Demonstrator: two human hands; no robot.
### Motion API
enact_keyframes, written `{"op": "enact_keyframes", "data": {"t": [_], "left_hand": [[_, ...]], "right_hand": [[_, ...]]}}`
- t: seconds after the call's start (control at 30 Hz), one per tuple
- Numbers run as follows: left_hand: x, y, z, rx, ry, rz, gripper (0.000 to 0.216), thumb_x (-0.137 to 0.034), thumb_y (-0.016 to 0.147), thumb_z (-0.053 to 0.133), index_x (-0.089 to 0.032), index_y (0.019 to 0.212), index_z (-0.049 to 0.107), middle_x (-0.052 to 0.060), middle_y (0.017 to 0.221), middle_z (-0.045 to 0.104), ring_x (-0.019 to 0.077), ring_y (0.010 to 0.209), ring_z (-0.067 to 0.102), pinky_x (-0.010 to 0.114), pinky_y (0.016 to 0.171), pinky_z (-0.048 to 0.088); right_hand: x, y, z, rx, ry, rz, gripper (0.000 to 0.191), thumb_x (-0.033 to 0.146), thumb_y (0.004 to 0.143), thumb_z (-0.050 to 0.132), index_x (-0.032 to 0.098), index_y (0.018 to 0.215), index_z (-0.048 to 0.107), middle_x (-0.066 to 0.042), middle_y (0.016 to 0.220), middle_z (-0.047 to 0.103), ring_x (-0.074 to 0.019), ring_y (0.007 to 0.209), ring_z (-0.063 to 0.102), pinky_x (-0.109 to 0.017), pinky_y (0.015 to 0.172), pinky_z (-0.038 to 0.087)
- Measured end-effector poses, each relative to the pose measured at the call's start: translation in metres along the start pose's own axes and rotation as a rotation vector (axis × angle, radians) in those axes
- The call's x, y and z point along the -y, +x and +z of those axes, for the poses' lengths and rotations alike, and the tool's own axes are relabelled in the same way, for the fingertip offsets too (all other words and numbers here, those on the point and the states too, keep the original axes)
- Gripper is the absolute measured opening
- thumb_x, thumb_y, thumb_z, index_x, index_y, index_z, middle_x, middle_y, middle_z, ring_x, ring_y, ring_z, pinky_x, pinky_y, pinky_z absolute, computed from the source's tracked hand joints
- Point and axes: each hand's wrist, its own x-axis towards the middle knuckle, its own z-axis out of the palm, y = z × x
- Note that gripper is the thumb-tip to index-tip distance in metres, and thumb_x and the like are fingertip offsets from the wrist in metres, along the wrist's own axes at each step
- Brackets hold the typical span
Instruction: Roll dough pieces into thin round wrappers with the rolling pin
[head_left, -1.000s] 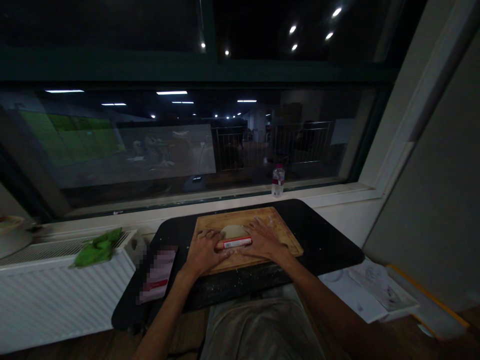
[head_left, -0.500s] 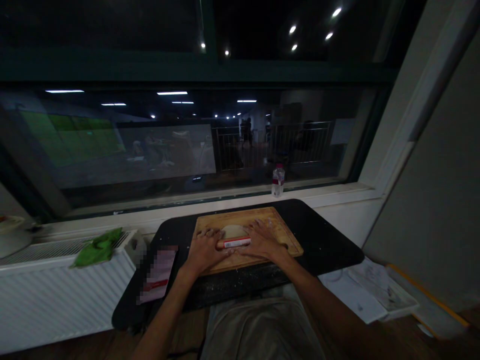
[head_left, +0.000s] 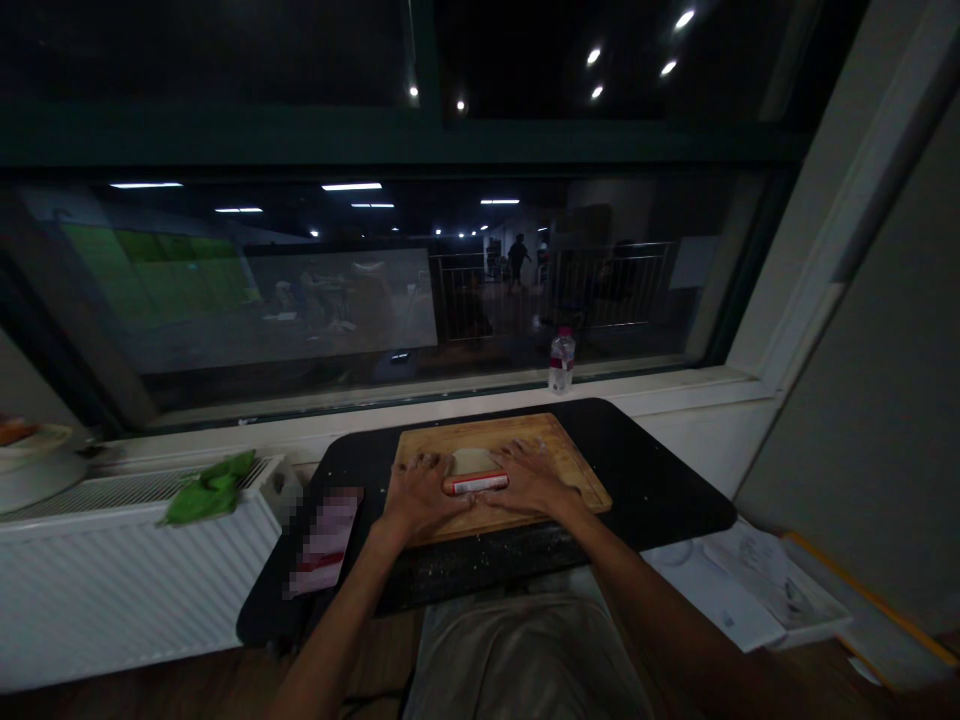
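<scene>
A rolling pin (head_left: pixel 480 484) with a red-and-white label lies across a wooden cutting board (head_left: pixel 589 478). My left hand (head_left: pixel 421 496) is over its left end and my right hand (head_left: pixel 531 476) over its right end. Thumbs point inward on the near side, while the other fingers reach over the far side, so both hands are closed loosely round it. Just beyond the pin, a pale flattened piece of dough (head_left: pixel 471 460) shows between the hands. The pin's ends and part of the dough are covered by my hands. White flour marks my right fingers.
The board rests on a black table (head_left: pixel 645 470). To its left lies a pinkish packet (head_left: pixel 334 525), partly blurred. A water bottle (head_left: pixel 561 362) stands on the windowsill, a green cloth (head_left: pixel 214 490) on the radiator (head_left: pixel 157 570). Papers (head_left: pixel 712 590) lie low at the right.
The whole view has shifted slightly to the right. Both hands stay on the rolling pin, almost unmoved against the board. Beyond the glass, a distant figure appears farther right.
</scene>
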Motion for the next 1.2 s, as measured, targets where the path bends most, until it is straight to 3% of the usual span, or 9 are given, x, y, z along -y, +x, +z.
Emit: {"op": "enact_keyframes", "data": {"t": [0.13, 0.37, 0.57, 0.73, 0.83, 0.93, 1.2], "left_hand": [[0.003, -0.002, -0.002, -0.001, -0.028, 0.054, 0.080, -0.079, 0.093, 0.056, -0.028, 0.154, 0.062, 0.016, 0.158, 0.062, 0.0420, 0.148, 0.053, 0.060, 0.119, 0.041], [-0.001, 0.002, -0.007, 0.052, -0.011, 0.014, 0.088, -0.085, 0.089, 0.054, -0.026, 0.154, 0.061, 0.019, 0.160, 0.060, 0.0453, 0.149, 0.050, 0.070, 0.116, 0.039], [0.001, 0.004, -0.003, 0.039, -0.016, 0.025, 0.087, -0.085, 0.089, 0.055, -0.026, 0.152, 0.063, 0.019, 0.158, 0.061, 0.0440, 0.147, 0.052, 0.064, 0.118, 0.039], [0.010, 0.005, 0.001, 0.008, -0.041, 0.092, 0.072, -0.074, 0.100, 0.048, -0.030, 0.155, 0.061, 0.013, 0.158, 0.063, 0.0401, 0.149, 0.052, 0.058, 0.118, 0.042], [0.012, 0.002, 0.002, 0.001, 0.003, 0.094, 0.054, -0.048, 0.111, 0.033, -0.033, 0.156, 0.060, 0.011, 0.159, 0.063, 0.0369, 0.151, 0.051, 0.059, 0.118, 0.043], [0.011, -0.004, 0.006, -0.034, 0.084, 0.123, 0.053, -0.031, 0.110, 0.035, -0.027, 0.156, 0.060, 0.013, 0.159, 0.063, 0.0365, 0.150, 0.052, 0.058, 0.117, 0.044], [0.004, -0.027, 0.018, -0.208, 0.011, 0.081, 0.053, -0.040, 0.115, 0.028, -0.028, 0.151, 0.065, 0.008, 0.159, 0.065, 0.0317, 0.152, 0.053, 0.054, 0.121, 0.043]], "right_hand": [[0.001, -0.003, -0.004, -0.016, -0.005, -0.029, 0.090, 0.083, 0.092, 0.065, 0.025, 0.161, 0.057, -0.017, 0.165, 0.055, -0.0441, 0.158, 0.040, -0.068, 0.131, 0.019], [0.005, -0.006, -0.010, -0.014, 0.019, -0.028, 0.070, 0.073, 0.105, 0.052, 0.029, 0.158, 0.061, -0.012, 0.160, 0.061, -0.0386, 0.155, 0.045, -0.062, 0.132, 0.022], [0.005, -0.005, -0.010, -0.036, -0.006, -0.017, 0.065, 0.070, 0.108, 0.044, 0.030, 0.156, 0.063, -0.010, 0.158, 0.063, -0.0355, 0.152, 0.050, -0.057, 0.131, 0.025], [0.013, -0.010, -0.007, -0.132, -0.058, 0.001, 0.053, 0.045, 0.117, 0.031, 0.024, 0.143, 0.072, -0.010, 0.144, 0.074, -0.0298, 0.138, 0.062, -0.047, 0.122, 0.038], [0.018, -0.014, -0.003, -0.217, -0.093, 0.022, 0.054, 0.035, 0.116, 0.028, 0.017, 0.138, 0.074, -0.015, 0.139, 0.075, -0.0306, 0.132, 0.065, -0.046, 0.119, 0.041], [0.021, -0.020, 0.000, -0.238, -0.108, 0.020, 0.053, 0.034, 0.115, 0.029, 0.016, 0.139, 0.073, -0.016, 0.139, 0.075, -0.0312, 0.133, 0.064, -0.046, 0.120, 0.041], [0.030, -0.044, 0.013, -0.316, -0.135, 0.043, 0.054, 0.035, 0.116, 0.030, 0.013, 0.150, 0.065, -0.016, 0.159, 0.062, -0.0327, 0.147, 0.054, -0.051, 0.126, 0.037]]}}
